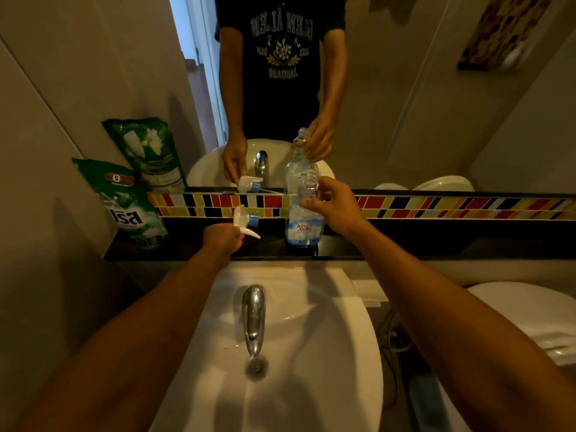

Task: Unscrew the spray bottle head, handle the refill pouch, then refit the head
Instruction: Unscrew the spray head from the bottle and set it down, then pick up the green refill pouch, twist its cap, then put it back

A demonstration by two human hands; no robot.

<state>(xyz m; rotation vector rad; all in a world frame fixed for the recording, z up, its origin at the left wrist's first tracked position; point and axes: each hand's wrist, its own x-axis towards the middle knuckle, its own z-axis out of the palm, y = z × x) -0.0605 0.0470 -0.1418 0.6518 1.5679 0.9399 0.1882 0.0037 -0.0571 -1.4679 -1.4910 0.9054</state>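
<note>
Forearms reached over the white sink (343,353) and its tap (254,316). On the dark shelf (436,244), the right hand (336,207) gripped the neck of the upright, headless spray bottle (304,226). Left hand (221,238) held the detached spray head (244,221); green refill pouch (131,210) leaned leftward against the wall.
</note>
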